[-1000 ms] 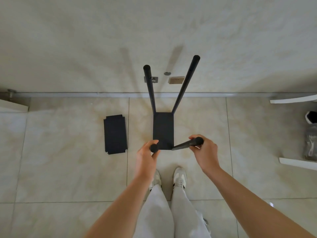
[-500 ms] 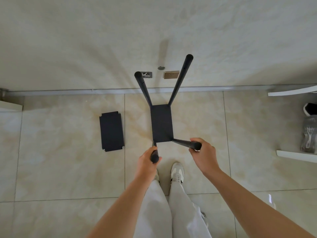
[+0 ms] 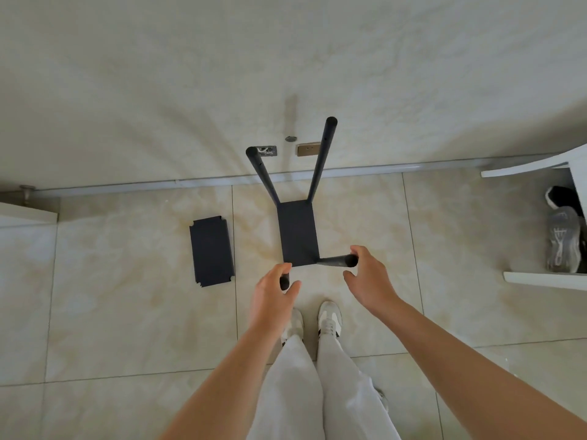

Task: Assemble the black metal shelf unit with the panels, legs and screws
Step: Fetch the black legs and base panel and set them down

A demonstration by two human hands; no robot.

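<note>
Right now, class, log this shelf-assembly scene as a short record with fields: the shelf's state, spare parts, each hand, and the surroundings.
Shelf frame: one black panel with four black legs fitted, standing on the tiled floor
Spare part: a second black panel lying flat on the floor, left of the frame
Left hand: open, fingers loosely round a near leg top, grip not firm
Right hand: open, beside the other near leg top
Surroundings: white shoe rack at right with shoes
</note>
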